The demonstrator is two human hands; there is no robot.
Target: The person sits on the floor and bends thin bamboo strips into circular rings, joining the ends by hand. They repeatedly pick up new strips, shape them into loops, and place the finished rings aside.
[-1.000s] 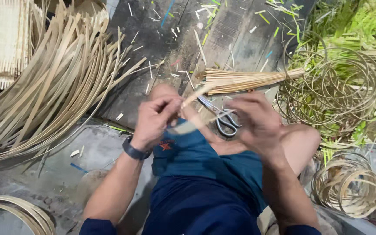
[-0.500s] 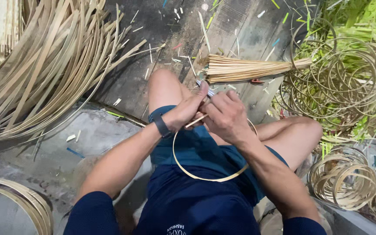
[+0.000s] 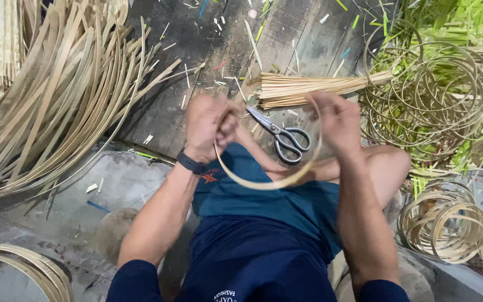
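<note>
The left hand (image 3: 208,126) and the right hand (image 3: 339,120) are each closing their fingers around one end of a thin bamboo strip (image 3: 269,182), bending it into a hoop that is sagging across the middle of the frame, over the person's knee and blue shorts. Gripping at both ends is letting the hands force the springy strip into a curve; neither hand is open, and both are pinching the strip tight near the top of the loop.

A pair of scissors (image 3: 283,137) is lying inside the loop, on the knee just below the wooden board (image 3: 208,50), within easy reach of either hand. A bundle of straight sticks (image 3: 308,86) is resting on the board in the upper middle, just above the right hand. Long loose strips (image 3: 57,112) are fanning out at the upper left, and finished hoops (image 3: 437,95) are piling up at the upper right, with more coils (image 3: 445,223) at the lower right, so raw stock and made rings are sitting on opposite sides.

Compared with half a second ago, the hands are now spreading apart, where they were pressed close together above the loop, and the hoop is opening wider and shallower. The scissors, hidden then, are showing now.
</note>
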